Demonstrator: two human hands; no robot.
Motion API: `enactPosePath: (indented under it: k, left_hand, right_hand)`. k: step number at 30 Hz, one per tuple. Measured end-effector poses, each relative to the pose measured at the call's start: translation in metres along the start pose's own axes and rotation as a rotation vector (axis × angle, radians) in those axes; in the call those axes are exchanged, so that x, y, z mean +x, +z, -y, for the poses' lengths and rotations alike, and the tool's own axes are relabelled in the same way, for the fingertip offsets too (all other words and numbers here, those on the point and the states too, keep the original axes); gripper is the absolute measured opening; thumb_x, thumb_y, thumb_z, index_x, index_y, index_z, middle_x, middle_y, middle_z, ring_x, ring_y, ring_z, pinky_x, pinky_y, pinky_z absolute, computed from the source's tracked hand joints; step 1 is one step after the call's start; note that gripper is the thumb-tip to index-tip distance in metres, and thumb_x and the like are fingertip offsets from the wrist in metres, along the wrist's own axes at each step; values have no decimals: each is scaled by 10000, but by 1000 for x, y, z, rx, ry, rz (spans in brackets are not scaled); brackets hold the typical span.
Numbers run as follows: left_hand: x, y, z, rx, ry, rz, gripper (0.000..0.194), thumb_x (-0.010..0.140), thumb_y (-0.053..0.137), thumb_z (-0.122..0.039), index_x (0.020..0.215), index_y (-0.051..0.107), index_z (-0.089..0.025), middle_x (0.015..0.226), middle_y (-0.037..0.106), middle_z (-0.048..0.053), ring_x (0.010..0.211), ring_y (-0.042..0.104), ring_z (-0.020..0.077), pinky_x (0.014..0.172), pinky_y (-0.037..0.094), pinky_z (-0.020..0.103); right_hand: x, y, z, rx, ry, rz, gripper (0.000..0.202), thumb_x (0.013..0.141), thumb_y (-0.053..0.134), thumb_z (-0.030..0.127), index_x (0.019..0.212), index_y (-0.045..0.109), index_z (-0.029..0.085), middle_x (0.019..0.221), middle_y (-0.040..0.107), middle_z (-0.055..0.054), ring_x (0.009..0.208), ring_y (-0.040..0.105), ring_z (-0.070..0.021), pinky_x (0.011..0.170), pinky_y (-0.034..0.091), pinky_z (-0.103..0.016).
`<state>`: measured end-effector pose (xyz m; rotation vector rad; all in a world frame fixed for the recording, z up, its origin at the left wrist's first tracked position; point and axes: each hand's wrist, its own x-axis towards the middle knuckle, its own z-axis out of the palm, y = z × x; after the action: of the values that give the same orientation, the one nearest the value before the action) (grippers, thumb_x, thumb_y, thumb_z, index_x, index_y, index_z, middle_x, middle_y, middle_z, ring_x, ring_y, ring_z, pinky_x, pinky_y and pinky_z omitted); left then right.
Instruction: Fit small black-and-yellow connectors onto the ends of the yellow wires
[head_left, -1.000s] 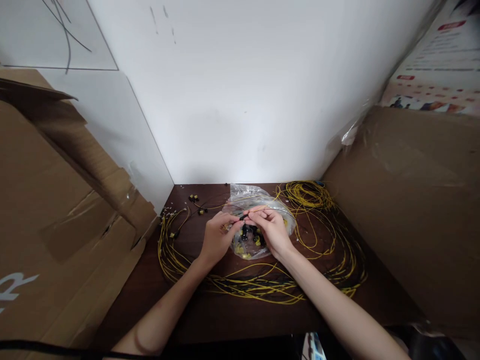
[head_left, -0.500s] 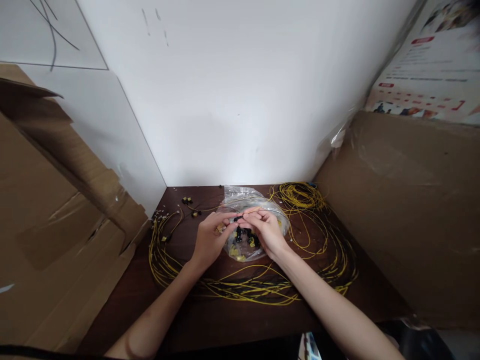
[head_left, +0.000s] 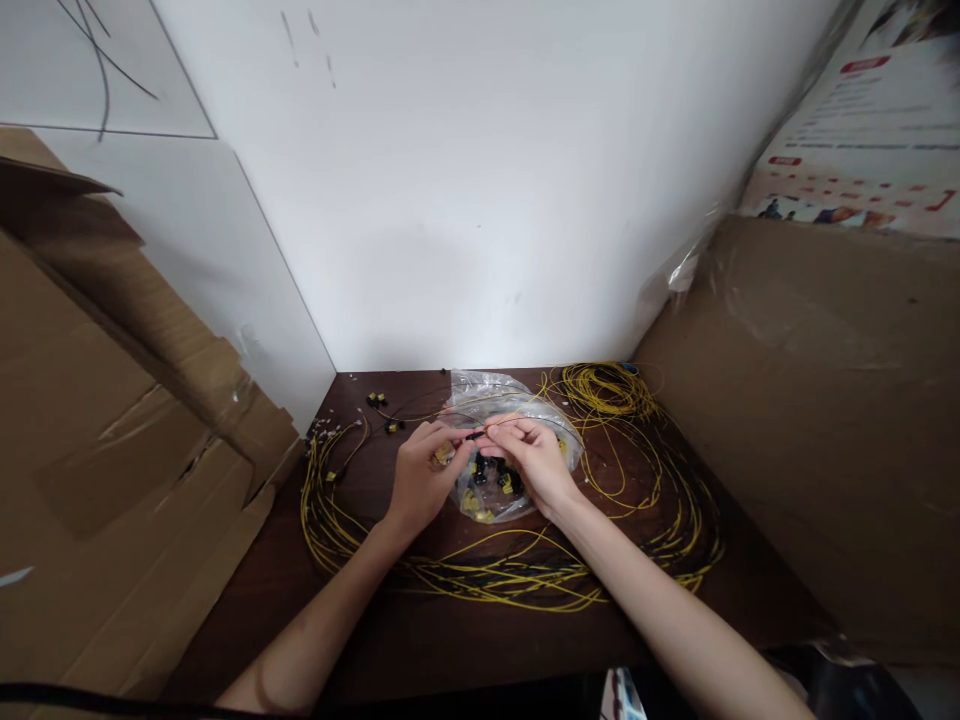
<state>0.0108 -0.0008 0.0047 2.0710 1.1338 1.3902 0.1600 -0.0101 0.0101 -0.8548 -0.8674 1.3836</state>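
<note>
Above a clear plastic bag (head_left: 491, 388), my two hands meet over a small black connector (head_left: 475, 436). My left hand (head_left: 431, 465) pinches the connector between thumb and fingers. From the other side my right hand (head_left: 529, 455) is closed on a thin wire (head_left: 517, 421) right at the connector's end. Whether the wire sits inside the connector cannot be made out. Black and yellow connector parts (head_left: 506, 483) lie in the bag below my hands.
Bundled yellow and black wires (head_left: 517, 585) loop round the front of the brown table (head_left: 420, 650). Coiled yellow wire (head_left: 604, 390) lies back right. Several small connectors (head_left: 382, 405) lie back left. Cardboard (head_left: 112, 420) stands at left, a large box (head_left: 832, 400) at right, a white wall (head_left: 480, 200) behind.
Both hands stay nearly in place, still closed at the connector. Slightly more orange-yellow shows by my right fingertips. The whole view has shifted a little.
</note>
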Motion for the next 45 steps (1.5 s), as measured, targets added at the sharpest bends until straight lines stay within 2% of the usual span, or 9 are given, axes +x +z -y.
enactPosePath:
  k: [13, 22, 30, 45]
  left_hand:
    - [1, -2, 6, 92, 72, 64, 146, 822, 526, -214, 868, 661, -183, 812, 631, 49, 792, 547, 169, 726, 440, 293]
    - [1, -3, 4, 80, 75, 41, 181, 768, 605, -196, 943, 653, -202, 823, 627, 34, 816, 561, 167, 730, 446, 296]
    - [0, -3, 6, 90, 105, 18, 113, 773, 592, -177, 866, 654, -193, 832, 641, 34, 798, 564, 161, 712, 446, 286]
    - [-1, -3, 4, 96, 147, 5, 127, 747, 625, -181, 868, 661, -194, 791, 652, 38, 788, 556, 176, 732, 437, 309]
  right_hand:
    - [2, 1, 1, -122, -65, -10, 235, 600, 747, 328, 714, 660, 142, 616, 658, -12, 593, 639, -132, 622, 533, -252]
    - [5, -2, -2, -108, -61, -9, 236, 602, 745, 302, 723, 650, 123, 617, 666, -18, 587, 642, -122, 601, 526, -224]
    - [4, -2, -2, -93, -54, -8, 233, 599, 746, 299, 725, 650, 128, 624, 669, -19, 589, 644, -126, 607, 528, -232]
    - [3, -1, -1, -86, -30, 8, 214, 611, 735, 292, 709, 641, 126, 595, 641, -3, 584, 642, -125, 608, 535, -234]
